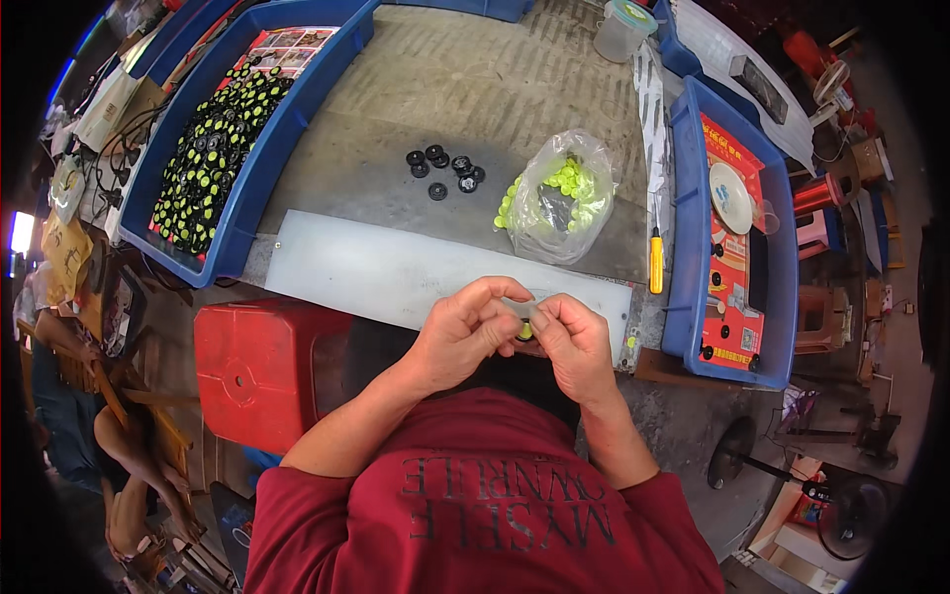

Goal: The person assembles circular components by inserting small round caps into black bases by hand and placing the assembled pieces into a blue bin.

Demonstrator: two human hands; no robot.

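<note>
Just over the near edge of the white board, my left hand (460,332) and my right hand (572,346) meet, fingertips pinched together. Between them is a small round black piece with a yellow-green face (524,331), partly covered by my fingers. Beyond the board lies a loose group of black round pieces (437,191) on the grey table. To their right sits a clear plastic bag (554,243), open at the top, with yellow-green discs (566,179) in and around it.
A blue tray (259,163) on the left is heaped with black and yellow-green pieces. Another blue tray (683,297) at right holds a white dish (730,198) and a few black pieces. A yellow-handled screwdriver (656,265) lies beside it. A red stool (252,371) stands below left.
</note>
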